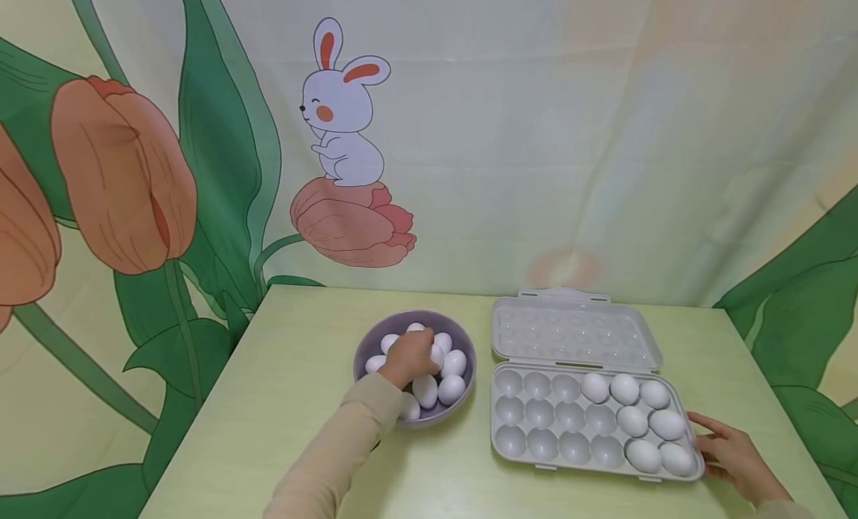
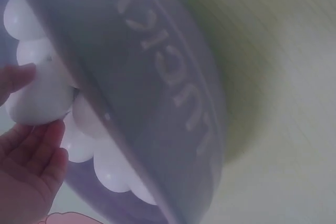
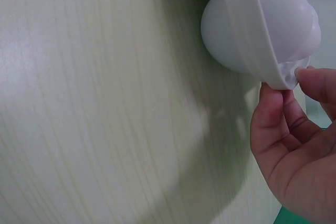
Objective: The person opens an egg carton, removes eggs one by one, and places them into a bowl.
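A purple bowl [image 1: 362,370] holds several white eggs [image 1: 452,389]. My left hand [image 1: 407,357] reaches into it and pinches one egg [image 2: 42,98] between thumb and fingertips, as the left wrist view shows. To the right lies an egg carton [image 1: 570,467] of pale plastic with its lid [image 1: 576,333] folded back. Several eggs [image 1: 643,456] fill cups at the carton's right end, while the cups to the left hold none. My right hand [image 1: 733,459] grips the carton's right rim [image 3: 257,35], thumb above and fingers beneath.
Both containers stand on a light wood-grain table [image 1: 268,400]. Behind it hangs a curtain [image 1: 482,169] printed with a rabbit and tulips. Between bowl and carton is a narrow gap.
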`<state>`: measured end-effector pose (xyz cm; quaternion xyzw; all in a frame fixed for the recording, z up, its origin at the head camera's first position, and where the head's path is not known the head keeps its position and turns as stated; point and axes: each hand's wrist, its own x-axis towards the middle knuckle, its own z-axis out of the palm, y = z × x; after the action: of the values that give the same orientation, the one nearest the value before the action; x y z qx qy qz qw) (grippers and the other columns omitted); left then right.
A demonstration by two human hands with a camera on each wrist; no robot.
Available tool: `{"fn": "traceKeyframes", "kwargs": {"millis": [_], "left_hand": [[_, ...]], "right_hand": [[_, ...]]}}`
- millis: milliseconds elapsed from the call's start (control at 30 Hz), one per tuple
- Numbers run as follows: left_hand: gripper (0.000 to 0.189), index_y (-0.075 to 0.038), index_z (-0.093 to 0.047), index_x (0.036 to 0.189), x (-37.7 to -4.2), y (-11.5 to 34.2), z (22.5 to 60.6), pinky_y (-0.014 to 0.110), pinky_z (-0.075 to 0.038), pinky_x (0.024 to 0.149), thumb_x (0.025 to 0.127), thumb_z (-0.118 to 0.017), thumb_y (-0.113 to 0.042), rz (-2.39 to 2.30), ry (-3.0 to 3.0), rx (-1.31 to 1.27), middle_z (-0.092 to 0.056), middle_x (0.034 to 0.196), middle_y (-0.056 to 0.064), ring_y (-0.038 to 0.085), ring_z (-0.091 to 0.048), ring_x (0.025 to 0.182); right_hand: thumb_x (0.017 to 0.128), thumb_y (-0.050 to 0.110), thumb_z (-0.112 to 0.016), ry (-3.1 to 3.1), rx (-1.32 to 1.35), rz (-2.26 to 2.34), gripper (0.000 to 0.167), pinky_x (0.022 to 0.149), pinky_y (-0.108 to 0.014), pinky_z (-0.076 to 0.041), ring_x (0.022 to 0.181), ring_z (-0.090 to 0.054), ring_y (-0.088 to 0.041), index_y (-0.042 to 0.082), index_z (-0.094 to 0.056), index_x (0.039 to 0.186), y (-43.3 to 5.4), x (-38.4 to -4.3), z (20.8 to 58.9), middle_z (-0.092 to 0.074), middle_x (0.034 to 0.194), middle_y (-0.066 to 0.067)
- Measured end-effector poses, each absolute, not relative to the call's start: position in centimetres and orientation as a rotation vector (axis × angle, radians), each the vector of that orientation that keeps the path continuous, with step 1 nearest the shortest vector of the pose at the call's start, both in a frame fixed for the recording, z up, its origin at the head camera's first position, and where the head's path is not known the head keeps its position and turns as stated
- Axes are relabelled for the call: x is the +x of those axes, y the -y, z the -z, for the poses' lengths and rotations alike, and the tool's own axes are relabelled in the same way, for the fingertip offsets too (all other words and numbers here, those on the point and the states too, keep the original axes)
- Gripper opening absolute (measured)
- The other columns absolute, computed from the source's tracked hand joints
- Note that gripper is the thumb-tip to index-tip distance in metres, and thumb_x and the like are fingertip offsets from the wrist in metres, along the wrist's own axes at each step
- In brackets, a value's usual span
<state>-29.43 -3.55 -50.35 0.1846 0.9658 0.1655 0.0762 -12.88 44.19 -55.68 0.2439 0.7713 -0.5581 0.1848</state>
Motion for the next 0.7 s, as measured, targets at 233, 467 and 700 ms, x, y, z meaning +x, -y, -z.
{"fn": "traceKeyframes", "kwargs": {"millis": [233,467,700], "left_hand": [[0.031,-0.009,-0.051,0.085,-29.1,3.6,51.0,0.031,-0.04,0.052,0.065,-0.073,-0.02,-0.432,-2.945,0.503,-0.058,0.076,0.004,0.019,-0.053,0.062],[0.033,-0.011,-0.054,0.084,-29.1,3.5,51.5,0.036,-0.04,0.06,0.064,-0.073,-0.029,-0.244,-3.031,0.459,-0.06,0.072,0.003,0.024,-0.058,0.069],[0.036,-0.011,-0.053,0.088,-29.2,3.3,52.3,0.037,-0.04,0.066,0.065,-0.071,-0.032,-0.197,-3.037,0.413,-0.061,0.077,0.006,0.026,-0.058,0.076]], "right_hand": [[0.088,0.016,-0.049,-2.174,0.691,1.569,0.063,0.062,-0.03,-0.046,0.073,-0.051,-0.015,0.001,-0.015,0.139,-44.1,-12.8,55.6,-0.052,0.083,0.0],[0.088,0.016,-0.049,-2.174,0.691,1.569,0.062,0.062,-0.03,-0.046,0.073,-0.051,-0.014,0.002,-0.015,0.139,-44.2,-12.9,55.8,-0.052,0.083,0.0],[0.088,0.016,-0.05,-2.174,0.688,1.57,0.063,0.062,-0.03,-0.046,0.074,-0.051,-0.015,0.002,-0.015,0.139,-44.3,-12.9,55.9,-0.053,0.084,0.001]]}}
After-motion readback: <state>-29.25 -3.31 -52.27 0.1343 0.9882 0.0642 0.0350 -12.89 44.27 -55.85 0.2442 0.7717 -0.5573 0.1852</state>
